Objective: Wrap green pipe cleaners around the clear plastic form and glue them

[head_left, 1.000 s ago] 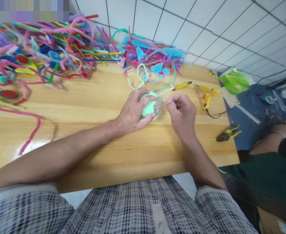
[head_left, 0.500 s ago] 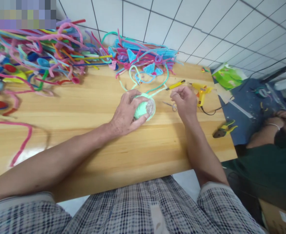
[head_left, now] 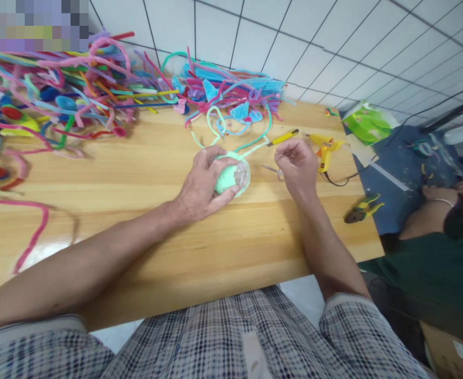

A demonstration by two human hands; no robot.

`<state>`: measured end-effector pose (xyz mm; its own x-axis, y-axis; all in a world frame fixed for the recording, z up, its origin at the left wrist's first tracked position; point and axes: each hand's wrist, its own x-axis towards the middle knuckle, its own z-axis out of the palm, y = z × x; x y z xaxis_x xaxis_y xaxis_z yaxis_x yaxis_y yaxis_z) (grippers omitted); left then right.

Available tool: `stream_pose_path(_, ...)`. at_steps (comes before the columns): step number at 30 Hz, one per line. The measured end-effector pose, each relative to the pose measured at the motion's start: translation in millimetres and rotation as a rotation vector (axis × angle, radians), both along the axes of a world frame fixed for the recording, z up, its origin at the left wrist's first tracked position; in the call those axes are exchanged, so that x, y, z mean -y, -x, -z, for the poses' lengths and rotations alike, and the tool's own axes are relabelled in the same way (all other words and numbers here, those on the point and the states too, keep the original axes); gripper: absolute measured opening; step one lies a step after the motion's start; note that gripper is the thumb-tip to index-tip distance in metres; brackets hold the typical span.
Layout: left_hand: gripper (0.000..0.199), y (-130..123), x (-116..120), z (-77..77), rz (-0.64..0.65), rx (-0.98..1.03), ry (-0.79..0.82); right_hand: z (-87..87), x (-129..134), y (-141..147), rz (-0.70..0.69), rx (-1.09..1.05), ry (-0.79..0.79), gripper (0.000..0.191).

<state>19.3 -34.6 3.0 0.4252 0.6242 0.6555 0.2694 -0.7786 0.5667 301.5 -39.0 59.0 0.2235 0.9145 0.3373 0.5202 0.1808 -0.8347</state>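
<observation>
My left hand (head_left: 202, 184) is wrapped around a mint-green ball wound with pipe cleaner (head_left: 225, 180), holding it near the tabletop. A clear, whitish patch shows on the ball's right end, and a pale green pipe cleaner (head_left: 253, 150) runs from its top to the upper right. To the right, my right hand (head_left: 298, 168) hovers apart from the ball, thumb and fingertips pinched together. Whatever may be between those fingers is too small to make out. Small scissors (head_left: 271, 169) lie just left of that hand, their handles partly covered by it.
Beyond my hands lie a yellow utility knife (head_left: 283, 137) and a yellow glue gun (head_left: 325, 151) with a cord. Pliers (head_left: 362, 209) rest near the right table edge. Pipe cleaners (head_left: 77, 100) are heaped at the back left. Another person's arm (head_left: 431, 210) is at far right.
The view has shifted slightly. My left hand keeps its hold on the ball, and my right hand stays pinched in nearly the same place, turned a little.
</observation>
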Motion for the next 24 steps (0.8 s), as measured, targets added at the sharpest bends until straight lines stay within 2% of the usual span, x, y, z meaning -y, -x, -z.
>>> stream_pose_path(1,0.056,0.2,-0.1,-0.3,0.001,-0.006,0.001,-2.3,4.5,3.9,-0.011,0.003,-0.023,0.003)
stream_pose_path(4,0.054,0.3,-0.2,-1.6,0.001,-0.015,-0.002,-11.2,20.8,17.7,-0.075,0.025,-0.076,0.011)
stream_pose_path(8,0.053,0.2,-1.0,-3.0,0.006,-0.011,0.000,-17.6,40.3,28.9,-0.185,0.194,-0.239,0.012)
stream_pose_path(10,0.055,0.7,-2.2,-3.3,0.017,-0.023,0.004,-15.1,45.1,28.5,-0.316,0.331,-0.267,0.018)
stream_pose_path(12,0.056,1.3,-4.0,-3.7,0.021,-0.043,-0.004,-9.1,46.0,25.7,-0.451,0.475,-0.247,0.036)
stream_pose_path(15,0.057,2.4,-6.7,-4.3,0.025,-0.052,-0.021,2.6,42.9,22.2,-0.566,0.593,-0.226,0.058)
stream_pose_path(22,0.052,4.6,-8.4,-7.8,0.071,-0.059,-0.027,13.1,38.6,23.2,-0.633,0.648,-0.243,0.065)
stream_pose_path(24,0.051,4.8,-7.9,-8.4,0.081,-0.036,-0.025,13.7,39.0,22.9,-0.639,0.641,-0.300,0.065)
